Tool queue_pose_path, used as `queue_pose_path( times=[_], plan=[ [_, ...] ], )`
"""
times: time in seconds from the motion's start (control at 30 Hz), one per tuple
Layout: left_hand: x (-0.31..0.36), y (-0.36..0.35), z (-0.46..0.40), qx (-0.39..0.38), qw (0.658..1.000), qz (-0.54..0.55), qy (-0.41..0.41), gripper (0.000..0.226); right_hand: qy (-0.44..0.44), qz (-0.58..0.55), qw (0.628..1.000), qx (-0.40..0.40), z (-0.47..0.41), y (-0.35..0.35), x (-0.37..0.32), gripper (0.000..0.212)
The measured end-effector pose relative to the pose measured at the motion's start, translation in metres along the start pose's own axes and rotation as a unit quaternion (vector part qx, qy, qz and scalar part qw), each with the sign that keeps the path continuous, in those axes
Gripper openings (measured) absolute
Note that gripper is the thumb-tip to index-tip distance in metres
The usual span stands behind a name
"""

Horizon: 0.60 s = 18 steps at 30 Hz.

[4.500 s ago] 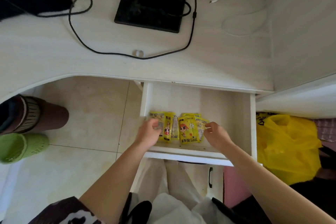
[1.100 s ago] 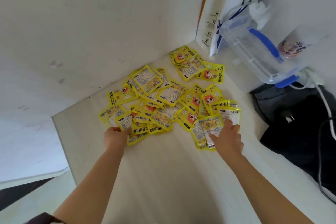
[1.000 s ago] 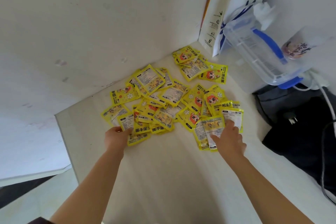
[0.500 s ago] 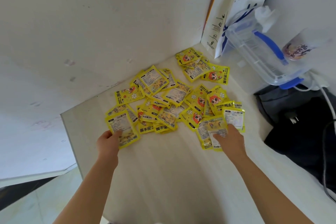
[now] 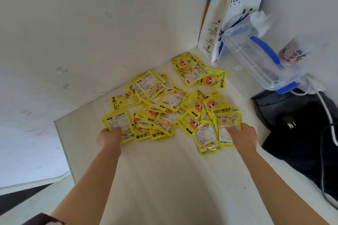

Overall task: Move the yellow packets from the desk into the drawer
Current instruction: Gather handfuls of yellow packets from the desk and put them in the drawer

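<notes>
While yellow packets [image 5: 164, 104] cover desk [image 5: 164, 179] (loose heap), left hand [image 5: 109, 138] and right hand [image 5: 242, 136] each pinch one.

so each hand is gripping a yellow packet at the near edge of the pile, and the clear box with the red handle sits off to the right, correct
Not quite: the handle is blue, not red. The head view shows the clear box off to the right with a blue handle. The rest holds: the left hand and the right hand each grip a yellow packet at the near edge of the pile.

The heap of yellow foil packets [image 5: 170, 104] lies mid-frame on the pale wooden tabletop [image 5: 164, 179]; upper right stand the white paper bag [image 5: 243, 5] and clear plastic box [image 5: 256, 60].
</notes>
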<state>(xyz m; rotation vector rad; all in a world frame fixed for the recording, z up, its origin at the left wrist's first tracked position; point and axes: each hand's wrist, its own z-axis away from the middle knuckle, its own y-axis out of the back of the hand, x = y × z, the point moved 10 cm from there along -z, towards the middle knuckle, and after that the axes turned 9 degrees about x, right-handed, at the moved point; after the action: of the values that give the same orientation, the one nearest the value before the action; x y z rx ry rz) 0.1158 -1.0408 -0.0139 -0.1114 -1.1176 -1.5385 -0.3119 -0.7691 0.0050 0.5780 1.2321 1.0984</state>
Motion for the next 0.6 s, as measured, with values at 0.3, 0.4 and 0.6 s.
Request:
queue_pose_path(
  times=[0.3,0.4,0.6],
  plan=[
    [0.002,-0.001,-0.001,0.000,1.000,0.025,-0.002,0.014,0.025,0.043,0.999,0.009,0.002,0.003,-0.005,0.038],
    [0.000,0.003,0.002,-0.003,0.999,0.043,-0.008,0.007,0.031,0.040,0.999,0.011,0.005,0.005,-0.007,0.032],
    [-0.013,0.007,0.002,-0.041,0.994,0.098,0.005,0.012,0.043,-0.015,0.999,0.000,0.006,0.005,-0.008,0.022]
  ],
)
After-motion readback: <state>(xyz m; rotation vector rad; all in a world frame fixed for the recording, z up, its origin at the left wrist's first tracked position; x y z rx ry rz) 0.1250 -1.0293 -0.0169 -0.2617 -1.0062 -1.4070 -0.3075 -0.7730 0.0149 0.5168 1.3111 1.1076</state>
